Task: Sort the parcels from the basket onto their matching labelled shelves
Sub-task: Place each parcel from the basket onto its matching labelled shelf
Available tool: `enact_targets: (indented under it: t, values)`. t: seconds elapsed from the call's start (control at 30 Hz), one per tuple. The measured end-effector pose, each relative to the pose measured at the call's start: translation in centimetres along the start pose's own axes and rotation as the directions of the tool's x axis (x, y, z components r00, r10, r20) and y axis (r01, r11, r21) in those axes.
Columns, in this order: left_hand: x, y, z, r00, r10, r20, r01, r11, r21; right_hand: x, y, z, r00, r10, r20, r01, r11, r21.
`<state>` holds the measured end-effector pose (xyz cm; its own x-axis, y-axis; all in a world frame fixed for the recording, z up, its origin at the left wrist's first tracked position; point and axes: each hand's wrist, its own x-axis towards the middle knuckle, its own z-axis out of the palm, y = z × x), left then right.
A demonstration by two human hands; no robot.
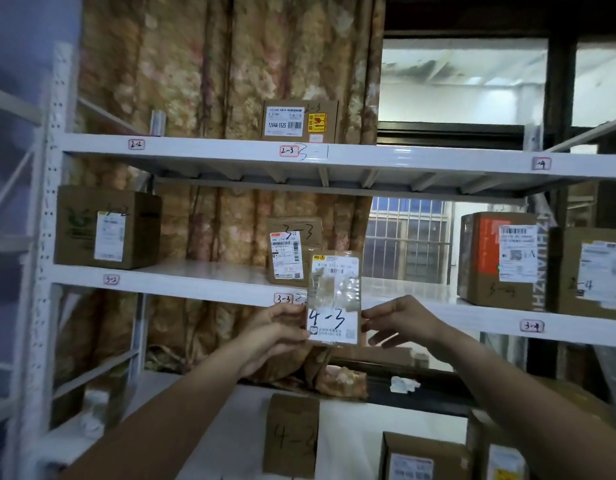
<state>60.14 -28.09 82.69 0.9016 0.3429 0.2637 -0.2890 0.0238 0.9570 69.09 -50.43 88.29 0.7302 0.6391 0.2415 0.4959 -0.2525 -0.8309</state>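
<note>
Your two arms are bare from the elbows down, with no sleeves showing. Your left hand (275, 332) and right hand (402, 320) wear no gloves, rings or watch.

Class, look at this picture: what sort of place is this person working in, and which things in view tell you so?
Probably a parcel sorting or storage room. White metal shelving carries handwritten slot tags such as 2-3 and 3-3; cardboard parcels with shipping labels sit on it; both hands hold up a small parcel marked 4-3.
</note>
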Motion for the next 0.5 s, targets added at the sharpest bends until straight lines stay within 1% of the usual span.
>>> enact_targets:
  t: [0.07, 0.13, 0.27, 0.4, 0.47, 0.5]
  values:
    - [-0.4, -0.1, -0.3, 1.000, -0.011, 0.002, 0.011, 1.000, -0.017, -0.1, -0.1, 0.3, 1.000, 0.007, 0.019, -0.008, 1.000, 0.014]
    - [-1.0, -0.5, -0.6, 0.999, -0.023, -0.033, 0.021, 0.999, -0.041, 0.0, 0.1, 1.0, 0.999, 0.018, 0.036, -0.019, 0.999, 0.029]
    - [-2.9, -2.0, -1.8, 0.987, -0.061, -0.152, 0.060, 0.998, -0.007, 0.4, 1.5, 4.3, 0.996, 0.056, 0.066, -0.065, 0.987, 0.145]
    - [-4.7, -4.3, -4.0, 0.967, -0.075, -0.242, 0.091, 0.994, 0.054, 1.2, 4.2, 8.7, 0.983, 0.095, 0.157, -0.119, 0.982, 0.147]
    - [-5.2, -5.5, -5.0, 0.951, -0.080, -0.298, 0.109, 0.991, 0.083, 2.1, 5.9, 11.2, 0.980, 0.119, 0.159, -0.146, 0.975, 0.166]
    - [-5.2, -6.1, -5.7, 0.940, -0.092, -0.329, 0.121, 0.990, 0.068, 2.8, 6.8, 12.5, 0.979, 0.126, 0.162, -0.153, 0.975, 0.163]
